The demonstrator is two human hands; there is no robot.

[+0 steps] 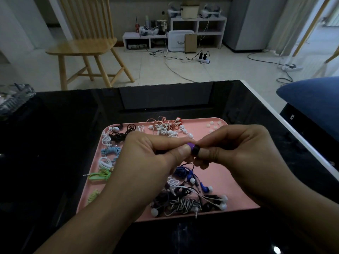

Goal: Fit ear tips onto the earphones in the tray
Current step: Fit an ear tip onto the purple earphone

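Over the pink tray (229, 173), the left hand (146, 154) is pinching a purple earphone (190, 146) while the right hand (236, 149) fingers are gripping a black ear tip (196, 149) at its 3 o'clock end.

Dim foreground, daylit background, wide-angle distortion.

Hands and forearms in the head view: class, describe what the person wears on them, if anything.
Both the left hand and the right hand are bare: no gloves, watch or bracelet in view. Both forearms are uncovered up to the frame's lower edge, with no sleeve visible.
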